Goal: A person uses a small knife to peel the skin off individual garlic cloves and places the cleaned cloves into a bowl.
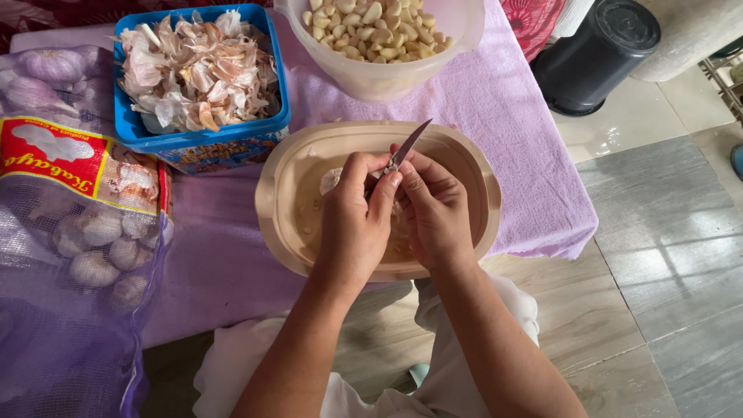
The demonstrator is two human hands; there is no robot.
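Cloth of pale purple fabric (495,101) covers the low table and carries everything else. Taking the beige oval plastic tub (294,166) at its near edge as the landmark: to the tub's left lies a large purple mesh sack of whole garlic bulbs (73,255) with a red and yellow label. Beyond the tub on the left stands a blue square plastic box (131,128) heaped with papery garlic skins (197,70). Straight beyond the tub sits a translucent white plastic bowl (457,31) filled with peeled garlic cloves (375,27). Far to the tub's right, on the tiled floor, stands a black round plastic container (596,50).

Over the tub's middle the two hands meet. The left hand (352,228) is curled shut, its fingers pinching a garlic clove that is mostly hidden between the hands. The right hand (437,213) is closed around a small steel-bladed knife (409,145), whose blade points up and away past the fingertips. A pale garlic piece (330,180) lies inside the tub, just left of the left hand.
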